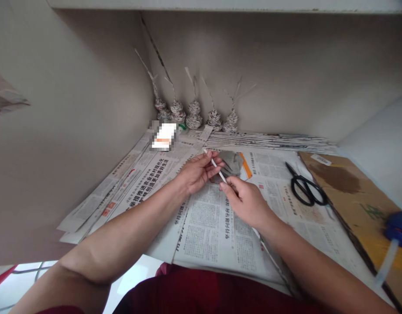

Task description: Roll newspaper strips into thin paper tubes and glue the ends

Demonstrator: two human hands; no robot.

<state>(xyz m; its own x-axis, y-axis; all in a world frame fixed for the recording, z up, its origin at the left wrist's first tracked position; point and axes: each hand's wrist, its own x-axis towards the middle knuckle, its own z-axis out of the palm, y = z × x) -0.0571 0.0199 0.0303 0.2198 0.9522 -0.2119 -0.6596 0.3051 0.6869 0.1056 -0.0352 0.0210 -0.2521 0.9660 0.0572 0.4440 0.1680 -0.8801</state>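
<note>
A thin rolled newspaper tube (219, 171) runs slantwise between my hands, its white end pointing up and left. My left hand (196, 172) has the tube near that end between thumb and fingers, palm partly turned up. Lower down, my right hand (248, 198) is closed around the same tube. Its printed tail comes out below the right hand and trails beside the right forearm toward the table's front edge. Just behind the hands lies a crumpled grey cloth (231, 163), partly covering a flat orange-edged piece (245, 166).
Newspaper sheets (210, 244) cover the table. Several gourd-shaped woven paper pieces (194, 117) stand along the back wall, near a bundle of paper tubes (269, 141). Black-handled scissors (305, 189) lie at right, beside cardboard (361, 209) and a blue-and-white object (397, 229). A shelf (220, 5) overhangs.
</note>
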